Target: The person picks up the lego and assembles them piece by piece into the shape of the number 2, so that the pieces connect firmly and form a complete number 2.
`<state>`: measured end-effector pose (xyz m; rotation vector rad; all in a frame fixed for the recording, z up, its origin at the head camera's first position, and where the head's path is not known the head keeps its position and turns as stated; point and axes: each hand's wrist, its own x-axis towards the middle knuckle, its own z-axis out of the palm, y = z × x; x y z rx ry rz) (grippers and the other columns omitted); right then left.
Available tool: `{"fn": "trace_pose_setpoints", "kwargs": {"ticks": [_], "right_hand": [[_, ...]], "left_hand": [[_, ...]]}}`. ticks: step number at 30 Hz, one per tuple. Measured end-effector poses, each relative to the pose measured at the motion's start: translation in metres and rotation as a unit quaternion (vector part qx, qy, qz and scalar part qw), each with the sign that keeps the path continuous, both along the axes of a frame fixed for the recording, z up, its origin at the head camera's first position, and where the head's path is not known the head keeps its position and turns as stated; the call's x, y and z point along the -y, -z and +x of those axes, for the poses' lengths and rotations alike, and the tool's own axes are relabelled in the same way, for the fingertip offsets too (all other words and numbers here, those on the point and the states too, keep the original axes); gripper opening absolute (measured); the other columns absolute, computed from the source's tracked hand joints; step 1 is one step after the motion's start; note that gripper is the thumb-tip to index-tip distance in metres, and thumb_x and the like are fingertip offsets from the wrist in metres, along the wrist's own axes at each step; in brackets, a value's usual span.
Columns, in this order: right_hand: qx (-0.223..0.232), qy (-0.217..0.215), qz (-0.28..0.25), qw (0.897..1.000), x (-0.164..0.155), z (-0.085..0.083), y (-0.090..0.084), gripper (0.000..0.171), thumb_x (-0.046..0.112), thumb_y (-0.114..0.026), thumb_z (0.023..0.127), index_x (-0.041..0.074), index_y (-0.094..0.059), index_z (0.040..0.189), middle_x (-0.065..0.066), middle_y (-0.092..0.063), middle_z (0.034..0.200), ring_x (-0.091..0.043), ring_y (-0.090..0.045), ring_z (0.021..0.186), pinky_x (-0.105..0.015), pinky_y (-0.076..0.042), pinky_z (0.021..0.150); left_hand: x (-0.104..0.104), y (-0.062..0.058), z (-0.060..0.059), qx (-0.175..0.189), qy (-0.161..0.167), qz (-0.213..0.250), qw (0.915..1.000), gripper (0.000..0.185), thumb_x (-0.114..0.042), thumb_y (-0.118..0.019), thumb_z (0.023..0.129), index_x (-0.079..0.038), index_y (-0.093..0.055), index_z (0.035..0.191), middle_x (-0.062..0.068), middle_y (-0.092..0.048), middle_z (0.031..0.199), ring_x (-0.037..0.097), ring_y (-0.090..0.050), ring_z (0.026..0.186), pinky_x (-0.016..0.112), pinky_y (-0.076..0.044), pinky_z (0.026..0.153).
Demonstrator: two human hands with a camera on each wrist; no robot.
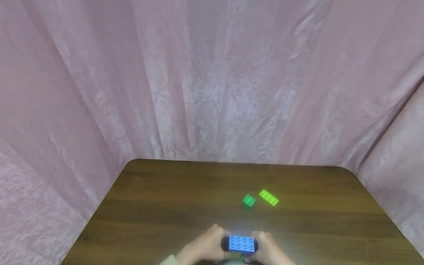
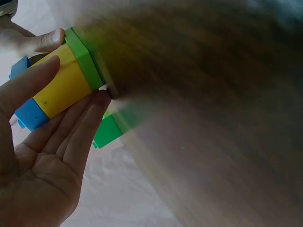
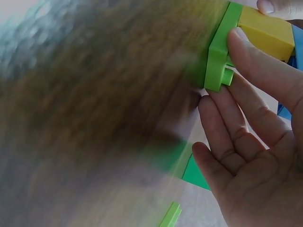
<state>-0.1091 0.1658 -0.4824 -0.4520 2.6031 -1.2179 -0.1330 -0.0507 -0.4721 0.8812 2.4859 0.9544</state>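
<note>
A stack of bricks [image 1: 241, 244], blue on top, sits between both hands at the table's near edge. My left hand [image 1: 207, 246] grips its left end and my right hand [image 1: 268, 248] its right end. In the left wrist view the stack [image 2: 64, 85] shows blue, yellow and green layers, with my left hand's [image 2: 42, 175] fingers laid along it. The right wrist view shows my right hand [image 3: 251, 161] with fingers on the green layer [image 3: 218, 52] and the yellow brick [image 3: 265, 30]. Both wrist views are blurred.
A small green brick [image 1: 248, 201] and a flat lime brick [image 1: 268, 197] lie side by side on the brown wooden table [image 1: 165, 206], beyond the hands. Pink curtain [image 1: 212, 81] surrounds the table at the back and sides.
</note>
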Motion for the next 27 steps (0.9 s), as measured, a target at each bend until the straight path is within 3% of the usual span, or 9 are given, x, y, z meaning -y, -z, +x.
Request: {"fn": "trace_pose_setpoints", "kwargs": {"ticks": [8,15,27], "right_hand": [[-0.004,0.002,0.003,1.000,0.001,-0.001,0.002,0.029,0.003,-0.084,0.060,0.003,-0.071,0.086,-0.002,-0.070,0.082,-0.015,-0.062,0.075,-0.043,-0.058,0.073],[-0.019,0.000,0.016,1.000,0.000,-0.001,0.002,0.028,0.004,-0.084,0.060,0.004,-0.071,0.085,-0.001,-0.069,0.081,-0.012,-0.062,0.073,-0.038,-0.058,0.071],[-0.030,0.000,0.025,0.999,0.000,-0.001,0.002,0.028,0.007,-0.085,0.059,0.006,-0.070,0.083,0.000,-0.069,0.081,-0.011,-0.062,0.072,-0.038,-0.058,0.072]], "left_hand": [[0.004,-0.005,0.000,0.056,0.003,0.026,0.9981,0.029,-0.011,-0.080,0.074,-0.014,-0.071,0.102,-0.009,-0.072,0.087,-0.005,-0.061,0.073,0.012,-0.052,0.067],[0.003,-0.019,-0.001,-0.012,0.034,0.051,0.9981,0.032,-0.015,-0.080,0.077,-0.009,-0.070,0.107,-0.005,-0.073,0.095,-0.005,-0.063,0.082,0.011,-0.053,0.073],[0.001,-0.021,-0.001,-0.026,0.027,0.057,0.9977,0.032,-0.011,-0.082,0.074,-0.005,-0.072,0.104,0.003,-0.076,0.093,-0.002,-0.067,0.080,0.009,-0.054,0.070]]}}
